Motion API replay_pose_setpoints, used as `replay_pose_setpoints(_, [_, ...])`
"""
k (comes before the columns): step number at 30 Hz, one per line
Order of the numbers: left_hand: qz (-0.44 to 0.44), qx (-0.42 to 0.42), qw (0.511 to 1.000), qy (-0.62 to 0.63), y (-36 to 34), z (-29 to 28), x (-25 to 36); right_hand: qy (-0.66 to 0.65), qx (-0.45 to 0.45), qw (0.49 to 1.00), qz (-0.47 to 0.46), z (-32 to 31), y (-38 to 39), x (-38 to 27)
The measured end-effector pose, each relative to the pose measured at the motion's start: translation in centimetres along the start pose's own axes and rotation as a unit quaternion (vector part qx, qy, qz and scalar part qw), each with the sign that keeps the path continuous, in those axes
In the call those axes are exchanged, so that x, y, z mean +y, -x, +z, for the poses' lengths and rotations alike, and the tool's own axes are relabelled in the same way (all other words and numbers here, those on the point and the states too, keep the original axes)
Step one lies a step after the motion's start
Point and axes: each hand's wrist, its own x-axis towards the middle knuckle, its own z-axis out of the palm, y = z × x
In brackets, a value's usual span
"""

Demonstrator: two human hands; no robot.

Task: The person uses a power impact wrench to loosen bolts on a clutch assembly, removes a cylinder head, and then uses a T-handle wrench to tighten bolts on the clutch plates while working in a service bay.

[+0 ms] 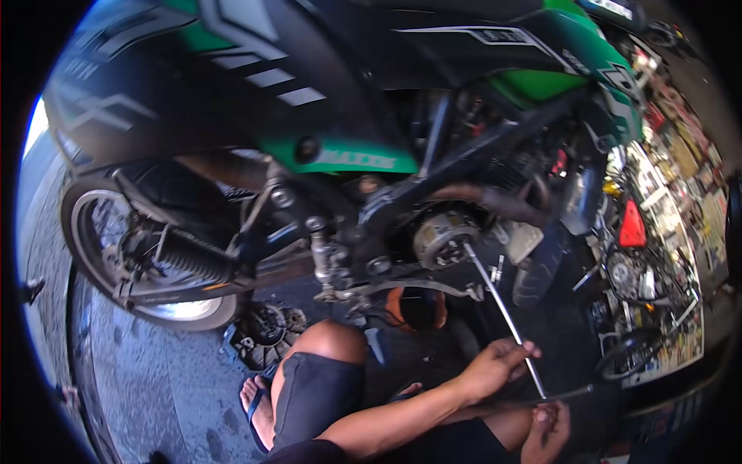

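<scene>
A long silver T-handle wrench slants from the round metal clutch on the motorcycle's engine down toward me. Its far tip meets the clutch's face. My left hand is closed around the lower shaft. At the near end, by the crossbar, the fingers of my right hand are closed on the handle. The clutch sits exposed, below a brownish exhaust pipe and just above the foot lever.
A green and black motorcycle spans the upper view, its rear wheel at left. A removed engine cover lies on the floor near my knee. An orange-rimmed container stands under the engine. Tools and parts crowd a board at right.
</scene>
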Motion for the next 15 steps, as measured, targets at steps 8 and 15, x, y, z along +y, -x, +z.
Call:
replay_pose_setpoints(8, [-0.025,-0.007,1.0,-0.009,1.3,0.7,-0.4,-0.101,0.047,0.993,0.033,0.9,-2.0,-1.1])
replay_pose_setpoints(15, [-0.016,-0.001,0.999,0.044,0.8,0.6,0.1,-0.275,-0.043,0.948,0.155,0.7,-2.8,-2.9])
